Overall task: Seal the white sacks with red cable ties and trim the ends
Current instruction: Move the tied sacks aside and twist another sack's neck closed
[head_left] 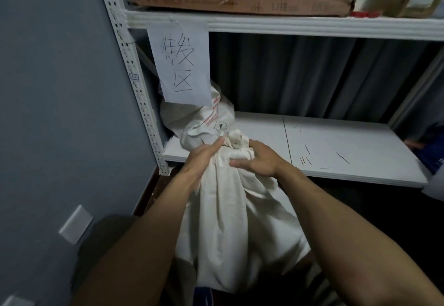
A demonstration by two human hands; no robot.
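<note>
A full white sack hangs in front of me, below the edge of a white shelf. Its bunched neck sticks up between my hands. My left hand grips the neck from the left and my right hand clasps it from the right. A second white sack with red print lies on the shelf at the far left, just behind the held one. No red cable tie shows around the neck; my fingers hide that spot.
A paper sign with handwritten characters hangs from the upper shelf. A flat cardboard box lies on that upper shelf. A perforated white upright stands at the left beside a grey wall. Thin strips lie on the lower shelf.
</note>
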